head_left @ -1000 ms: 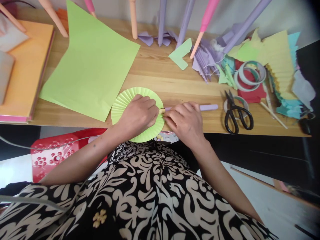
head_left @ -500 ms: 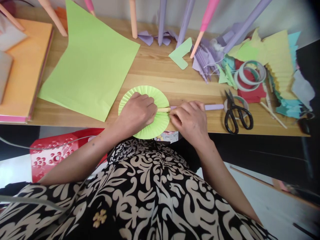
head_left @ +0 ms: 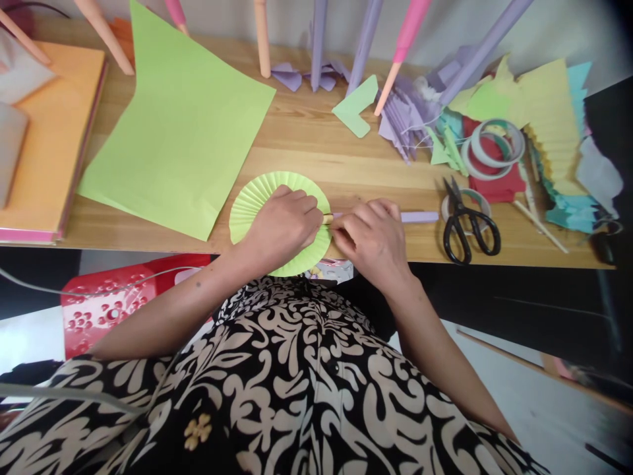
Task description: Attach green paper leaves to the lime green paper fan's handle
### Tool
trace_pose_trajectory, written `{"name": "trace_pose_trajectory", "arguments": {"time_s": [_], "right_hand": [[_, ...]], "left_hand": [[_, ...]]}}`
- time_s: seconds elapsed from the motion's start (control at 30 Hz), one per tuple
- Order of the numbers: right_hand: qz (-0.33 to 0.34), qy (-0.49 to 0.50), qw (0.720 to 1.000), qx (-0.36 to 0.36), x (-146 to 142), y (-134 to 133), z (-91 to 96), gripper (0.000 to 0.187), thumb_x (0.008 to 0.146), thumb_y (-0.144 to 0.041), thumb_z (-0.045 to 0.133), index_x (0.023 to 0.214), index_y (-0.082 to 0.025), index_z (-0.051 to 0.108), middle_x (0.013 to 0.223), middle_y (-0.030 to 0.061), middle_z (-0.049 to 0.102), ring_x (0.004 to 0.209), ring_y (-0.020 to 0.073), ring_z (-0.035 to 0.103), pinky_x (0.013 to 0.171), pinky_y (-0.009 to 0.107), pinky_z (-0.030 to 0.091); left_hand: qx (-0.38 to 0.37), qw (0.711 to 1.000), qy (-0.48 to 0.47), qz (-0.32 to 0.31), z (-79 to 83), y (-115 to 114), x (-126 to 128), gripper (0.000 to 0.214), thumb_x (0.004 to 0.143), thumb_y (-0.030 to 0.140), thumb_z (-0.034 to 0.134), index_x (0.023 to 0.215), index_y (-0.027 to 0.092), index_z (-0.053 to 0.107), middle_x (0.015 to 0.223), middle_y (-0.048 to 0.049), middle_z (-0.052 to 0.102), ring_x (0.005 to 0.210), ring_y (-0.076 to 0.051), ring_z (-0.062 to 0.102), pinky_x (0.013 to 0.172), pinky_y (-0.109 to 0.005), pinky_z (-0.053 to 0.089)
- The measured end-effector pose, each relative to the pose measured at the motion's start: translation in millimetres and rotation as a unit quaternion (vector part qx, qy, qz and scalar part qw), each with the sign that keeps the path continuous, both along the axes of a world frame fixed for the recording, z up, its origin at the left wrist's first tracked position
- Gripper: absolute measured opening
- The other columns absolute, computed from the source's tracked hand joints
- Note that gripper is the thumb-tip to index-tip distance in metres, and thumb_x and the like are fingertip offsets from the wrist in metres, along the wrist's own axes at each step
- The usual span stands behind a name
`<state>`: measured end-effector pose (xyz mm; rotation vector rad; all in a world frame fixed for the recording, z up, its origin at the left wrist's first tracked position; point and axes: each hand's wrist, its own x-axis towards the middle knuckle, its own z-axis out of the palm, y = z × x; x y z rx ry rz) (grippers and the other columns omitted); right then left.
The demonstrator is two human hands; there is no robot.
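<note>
A round, pleated lime-green paper fan [head_left: 251, 204] lies at the front edge of the wooden table. My left hand [head_left: 287, 224] rests over its middle, fingers curled and closed on the fan along its pale yellow stick [head_left: 327, 219]. From the fan's right rim a thin purple paper tube [head_left: 420, 217] runs to the right in line with the stick. My right hand [head_left: 372, 234] is closed around this tube close to the rim, thumb and fingertips pinched together. Under the fingers, the join of stick and tube is partly hidden.
Black-handled scissors [head_left: 463, 221] lie over a tape roll to the right. Behind them are more tape rolls [head_left: 497, 148] and paper scraps [head_left: 554, 125]. A large green sheet [head_left: 178, 125] covers the left; orange paper [head_left: 69, 125] is stacked beyond. Coloured paper tubes [head_left: 262, 39] lean along the wall.
My left hand has slid to the right along the yellow stick, covering more of it and coming closer to my right hand. The fan and tube have shifted slightly left.
</note>
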<state>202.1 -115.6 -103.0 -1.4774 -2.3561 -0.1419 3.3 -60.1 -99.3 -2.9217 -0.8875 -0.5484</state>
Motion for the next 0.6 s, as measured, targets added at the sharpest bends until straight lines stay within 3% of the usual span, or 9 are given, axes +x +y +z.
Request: {"name": "trace_pose_trajectory", "arguments": {"time_s": [0.37, 0.6], "right_hand": [[0.018, 0.002, 1.000, 0.017, -8, 6, -3.5, 0.025, 0.101, -0.024, 0.053, 0.081, -0.021, 0.068, 0.081, 0.0025, 0.067, 0.082, 0.0208, 0.053, 0.086, 0.037, 0.035], [0.004, 0.048, 0.999, 0.016, 4, -5, 3.7, 0.019, 0.100, -0.029, 0.060, 0.083, -0.024, 0.069, 0.081, -0.0010, 0.068, 0.081, 0.0189, 0.054, 0.085, 0.037, 0.035]], "left_hand": [[-0.005, 1.000, 0.020, 0.002, -0.7, 0, 1, 0.029, 0.096, 0.014, 0.049, 0.071, 0.015, 0.062, 0.071, -0.0057, 0.062, 0.071, -0.020, 0.054, 0.068, -0.037, 0.035], [-0.069, 0.997, -0.017, -0.008, 1.5, 2, -8, 0.034, 0.103, 0.021, 0.045, 0.079, 0.016, 0.068, 0.075, -0.0046, 0.064, 0.074, -0.020, 0.057, 0.070, -0.036, 0.036]]}}
